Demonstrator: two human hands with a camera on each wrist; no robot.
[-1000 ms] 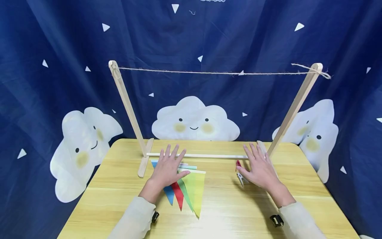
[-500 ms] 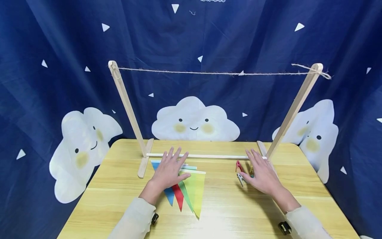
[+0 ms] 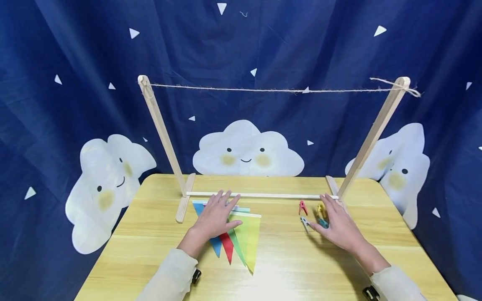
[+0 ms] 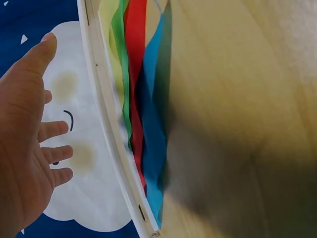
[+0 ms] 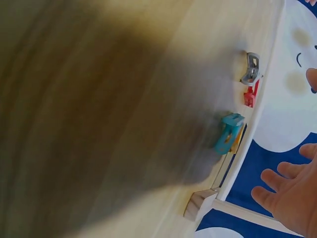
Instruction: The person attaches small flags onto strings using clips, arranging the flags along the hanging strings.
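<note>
My left hand (image 3: 214, 217) hovers with spread fingers over an overlapping row of triangular pennant flags. From left to right come a blue flag (image 3: 216, 246), a red flag (image 3: 227, 246), a green flag (image 3: 235, 246) and a yellow flag (image 3: 250, 242) on top. In the left wrist view a gap separates that hand from the flags. On the right, my right hand (image 3: 340, 225) is held above the table, its fingers straight and holding nothing. Beside its thumb lie small clothespins: a red clothespin (image 3: 303, 207), a grey clothespin (image 3: 304, 224), a yellow clothespin (image 3: 321, 211) and a teal clothespin (image 5: 230, 133).
Behind the hands stands a wooden frame with a left post (image 3: 162, 129), a right post (image 3: 376, 129) and a low white crossbar (image 3: 278, 195). A twine line (image 3: 241, 89) stretches between the post tops. A blue cloud-print curtain (image 3: 248, 50) hangs behind the table (image 3: 286, 263).
My right hand has shifted right and slightly toward me, uncovering the yellow and teal clothespins. The left hand has drifted slightly; the flags lie as before.
</note>
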